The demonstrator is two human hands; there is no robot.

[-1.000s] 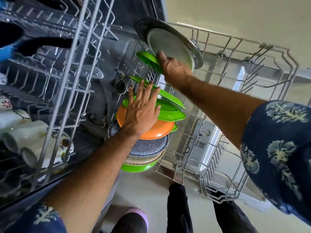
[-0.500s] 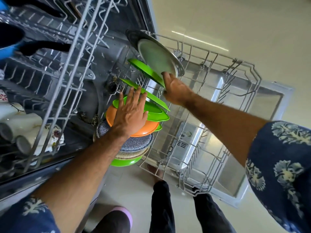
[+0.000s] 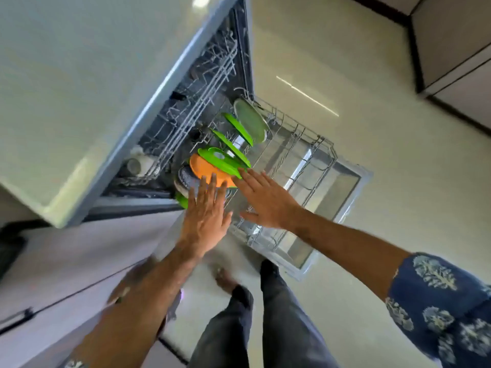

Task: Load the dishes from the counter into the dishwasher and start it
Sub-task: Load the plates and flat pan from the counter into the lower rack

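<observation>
The lower dishwasher rack (image 3: 322,144) is pulled out over the open door (image 3: 348,187). In it stand a steel plate (image 3: 251,120), several green plates (image 3: 233,148), an orange plate (image 3: 203,168) and a speckled grey plate (image 3: 186,179). My left hand (image 3: 208,216) hovers with straight fingers in front of the orange plate, holding nothing. Beside it, my right hand (image 3: 265,201) is spread open, its fingertips close to the green plates' edge; whether they touch is unclear. The upper rack (image 3: 202,83) sits inside the machine with cups (image 3: 135,166) at its near end.
A pale countertop (image 3: 79,88) runs above the dishwasher on the left. Cabinet fronts (image 3: 66,274) lie below left, more cabinets (image 3: 457,49) at top right. My legs and feet (image 3: 239,314) stand on the glossy floor beside the open door.
My head has risen and pulled back, so the dishwasher looks smaller. Both hands have drawn away from the plates; the right hand has left the green plate near the steel plate.
</observation>
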